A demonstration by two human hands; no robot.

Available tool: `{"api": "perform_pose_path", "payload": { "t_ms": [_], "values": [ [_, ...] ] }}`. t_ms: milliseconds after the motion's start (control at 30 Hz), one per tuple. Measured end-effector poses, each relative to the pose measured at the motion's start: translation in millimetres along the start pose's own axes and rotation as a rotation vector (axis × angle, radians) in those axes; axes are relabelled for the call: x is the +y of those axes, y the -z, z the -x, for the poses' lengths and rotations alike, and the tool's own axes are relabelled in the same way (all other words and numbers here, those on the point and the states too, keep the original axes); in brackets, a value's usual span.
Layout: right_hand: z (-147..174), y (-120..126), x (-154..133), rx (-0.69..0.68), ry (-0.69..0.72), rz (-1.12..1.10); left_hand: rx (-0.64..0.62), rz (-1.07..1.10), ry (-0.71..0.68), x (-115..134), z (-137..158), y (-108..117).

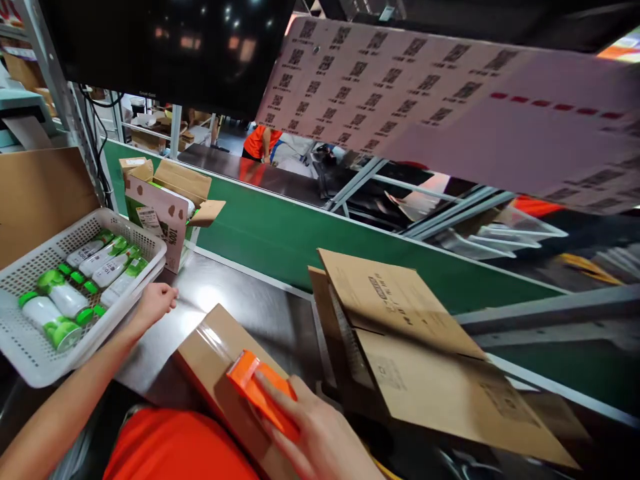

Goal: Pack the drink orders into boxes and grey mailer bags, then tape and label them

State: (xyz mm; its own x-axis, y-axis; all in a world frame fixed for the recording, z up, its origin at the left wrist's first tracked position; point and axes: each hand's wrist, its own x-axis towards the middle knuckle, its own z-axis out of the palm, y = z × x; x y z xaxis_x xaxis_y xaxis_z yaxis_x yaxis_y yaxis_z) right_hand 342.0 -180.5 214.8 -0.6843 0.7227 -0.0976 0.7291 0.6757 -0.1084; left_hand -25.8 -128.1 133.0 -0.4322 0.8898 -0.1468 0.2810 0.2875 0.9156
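Observation:
My right hand (320, 427) grips an orange tape dispenser (265, 393) and holds it against the top of a closed cardboard box (220, 363). A shiny strip of clear tape (213, 337) lies on the box's far end. Off that end, above the metal table, my left hand (157, 303) is closed with its fingertips pinched together; what they hold, if anything, I cannot make out. Close beside it on the left stands a white perforated basket (30, 363) with several white bottles with green caps (63, 300) lying in it.
Behind the basket stands an opened printed carton (170, 220). Flattened cardboard boxes (400, 333) lean at the right. A green panel (265, 220) borders the metal table (255, 333). Overhead hang a dark monitor (165, 53) and a board of codes (400, 100). A person in orange (260, 142) is beyond.

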Motion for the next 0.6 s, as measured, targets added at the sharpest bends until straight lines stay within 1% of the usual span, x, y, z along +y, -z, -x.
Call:
{"api": "perform_pose_path", "payload": {
  "t_ms": [100,200,300,400,500,533,600],
  "values": [
    [-18,4,-12,-0.028,-0.037,0.086,0.032,-0.057,0.007,-10,-22,3],
    [-31,11,-22,-0.076,-0.074,0.127,0.036,-0.073,0.013,-20,-28,-5],
    [-35,12,-25,-0.078,-0.089,0.153,-0.002,-0.045,0.039,-36,-21,-22],
    [-34,8,-23,-0.055,-0.089,0.153,-0.066,-0.018,0.074,-54,-8,-48],
    [-32,5,-22,-0.04,-0.109,0.126,-0.103,-0.03,0.044,-67,6,-71],
    [-32,5,-23,-0.032,-0.114,0.108,-0.111,-0.043,0.025,-69,9,-75],
    [-30,6,-26,-0.017,-0.122,0.061,-0.128,-0.079,0.0,-71,13,-77]
  ]
}}
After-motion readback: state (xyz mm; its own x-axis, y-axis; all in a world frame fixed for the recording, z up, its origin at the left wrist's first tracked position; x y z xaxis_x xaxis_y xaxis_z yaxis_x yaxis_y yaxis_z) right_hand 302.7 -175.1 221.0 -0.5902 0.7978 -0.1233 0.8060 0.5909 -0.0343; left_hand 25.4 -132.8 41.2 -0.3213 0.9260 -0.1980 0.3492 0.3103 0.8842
